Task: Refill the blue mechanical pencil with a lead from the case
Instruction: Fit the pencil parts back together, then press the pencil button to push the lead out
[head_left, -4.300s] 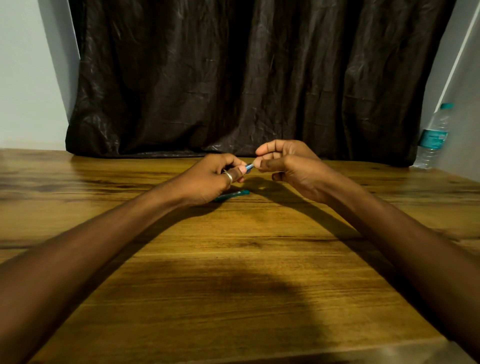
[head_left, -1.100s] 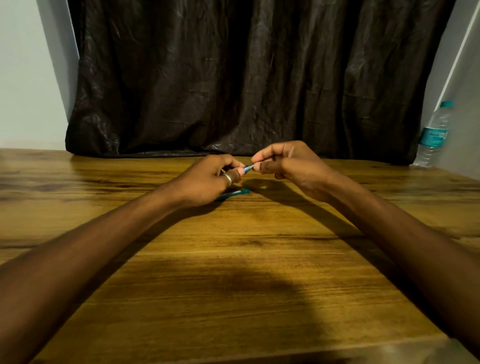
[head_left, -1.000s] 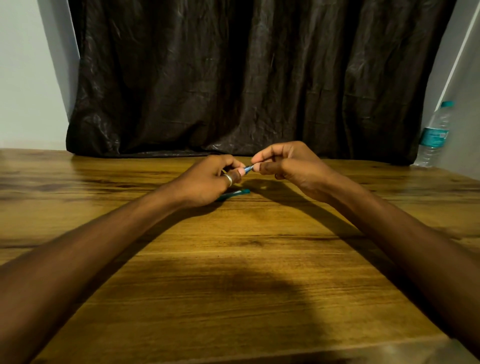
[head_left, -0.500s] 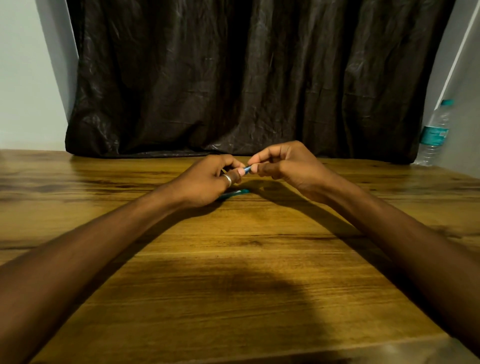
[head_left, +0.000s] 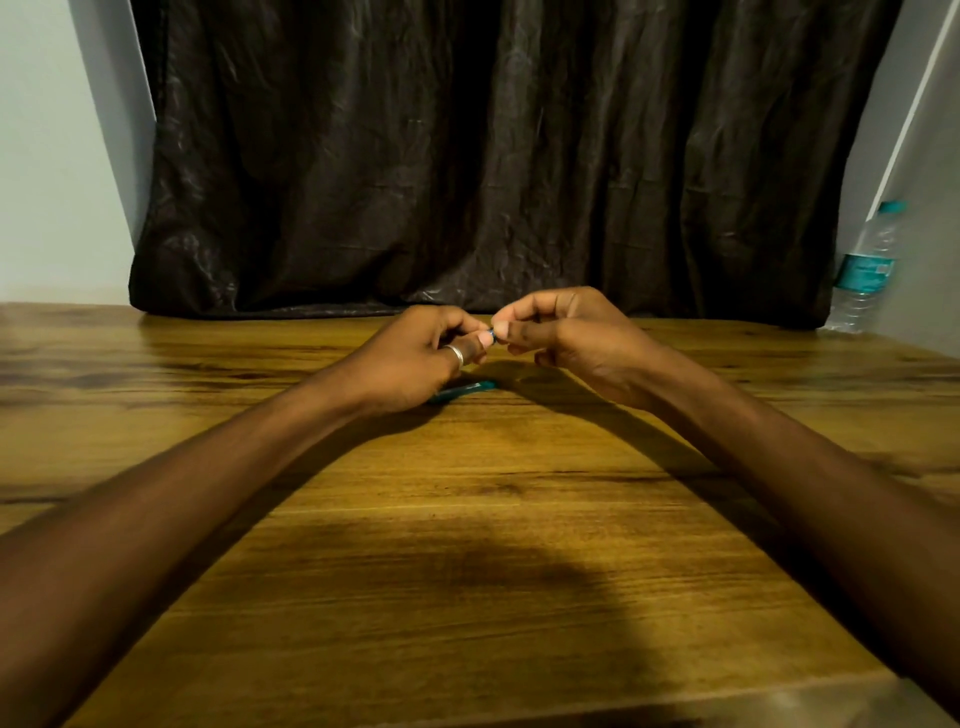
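Observation:
My left hand, with a silver ring on it, is closed around the blue mechanical pencil; only a small blue bit of its end shows past my thumb. The thumb and forefinger of my right hand are pinched together right at that end, touching it. Whether a lead is between them is too fine to see. A slim teal object lies flat on the wooden table beneath my left hand, mostly hidden by it.
A dark crumpled cloth hangs along the table's far edge. A clear water bottle with a teal cap and label stands at the far right by the wall. My forearms rest across the table.
My right fingertips have closed in on the pencil's end, so less blue shows between my hands. My left hand and the teal object have stayed put.

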